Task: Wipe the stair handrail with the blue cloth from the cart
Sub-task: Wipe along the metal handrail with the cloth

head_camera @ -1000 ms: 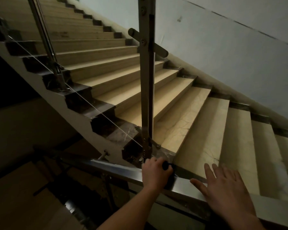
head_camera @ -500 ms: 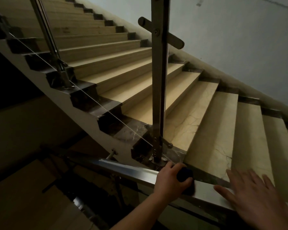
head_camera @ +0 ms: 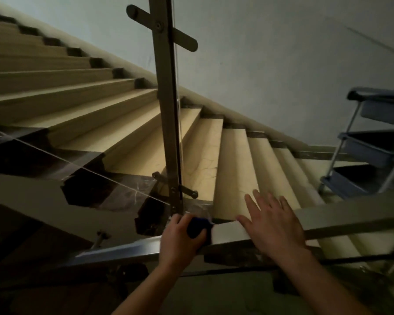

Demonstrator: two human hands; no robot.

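A flat metal handrail [head_camera: 350, 218] crosses the lower part of the view, running from lower left to the right. My left hand [head_camera: 179, 242] grips a dark blue cloth [head_camera: 197, 226] and holds it against the rail just below a vertical steel post [head_camera: 168, 114]. Only a small bunch of cloth shows beyond my fingers. My right hand [head_camera: 274, 226] lies flat on the rail to the right of the cloth, fingers spread and straight.
Beige stone stairs [head_camera: 232, 169] with dark edging climb to the upper left behind a thin cable [head_camera: 82, 168]. A blue tiered cart [head_camera: 371, 146] stands at the right edge against the pale wall. Below the rail lies a dark stairwell [head_camera: 32, 258].
The view has swung right, bringing the cart into sight. My left hand with the cloth has slid right along the rail, and my right hand has stayed flat on the rail beside it.
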